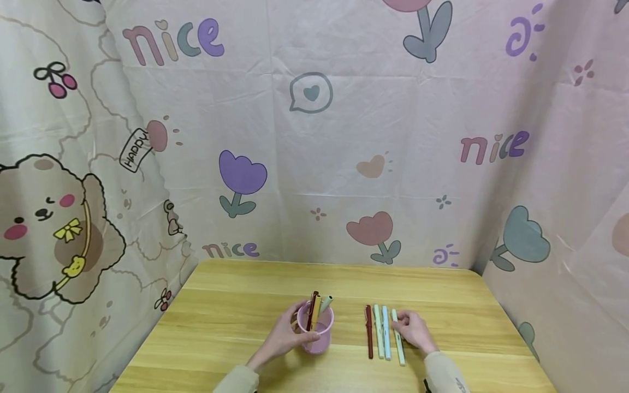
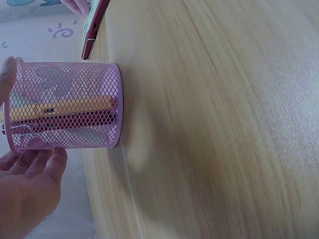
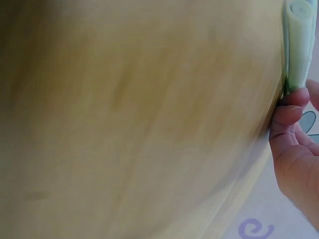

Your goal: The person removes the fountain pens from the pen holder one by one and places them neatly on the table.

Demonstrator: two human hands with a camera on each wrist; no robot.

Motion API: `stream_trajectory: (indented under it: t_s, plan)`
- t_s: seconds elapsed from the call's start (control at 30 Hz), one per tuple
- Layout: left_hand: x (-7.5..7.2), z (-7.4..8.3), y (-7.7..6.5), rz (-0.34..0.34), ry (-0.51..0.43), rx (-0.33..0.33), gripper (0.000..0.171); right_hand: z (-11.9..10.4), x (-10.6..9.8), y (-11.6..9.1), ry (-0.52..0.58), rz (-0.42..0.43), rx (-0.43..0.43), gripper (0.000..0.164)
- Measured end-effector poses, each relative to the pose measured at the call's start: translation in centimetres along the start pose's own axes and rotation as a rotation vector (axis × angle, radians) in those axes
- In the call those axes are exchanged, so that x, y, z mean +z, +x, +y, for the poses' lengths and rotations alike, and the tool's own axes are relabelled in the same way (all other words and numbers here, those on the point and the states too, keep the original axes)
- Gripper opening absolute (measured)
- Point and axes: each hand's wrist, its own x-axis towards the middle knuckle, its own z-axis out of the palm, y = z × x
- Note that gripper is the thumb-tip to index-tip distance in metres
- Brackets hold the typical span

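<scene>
My left hand (image 1: 286,334) grips a pink mesh pen cup (image 1: 321,345) around its side, the thumb toward me. Inside the cup lean a dark red pen (image 1: 310,312), a yellow pen (image 1: 316,315) and a pale green pen (image 1: 325,303). To the right, several pens lie side by side on the table: a dark red pen (image 1: 370,333), a light green pen (image 1: 379,333), a light blue pen (image 1: 386,334) and a pale green pen (image 1: 399,347) at the right end. That last one is pinched near its far part by my right hand (image 1: 415,329); its near end shows in the right wrist view.
The wooden table (image 1: 236,305) has rounded far corners. A printed cloth (image 1: 314,142) with flowers and words hangs behind it and along both sides. Bare wood separates the cup from the row of pens.
</scene>
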Motion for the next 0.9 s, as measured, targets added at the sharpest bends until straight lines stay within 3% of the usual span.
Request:
stream_trajectory:
  t_s: [0.6,0.9]
  plan:
    - [0.02,0.14,-0.16,-0.001,0.01,0.03,0.094,0.12,-0.09,-0.23,0.074,-0.004,0.023,0.028]
    - [0.15,0.34,-0.12,0.012,0.014,0.011,0.094,-0.07,-0.09,-0.3,0.087,-0.01,0.027,0.035]
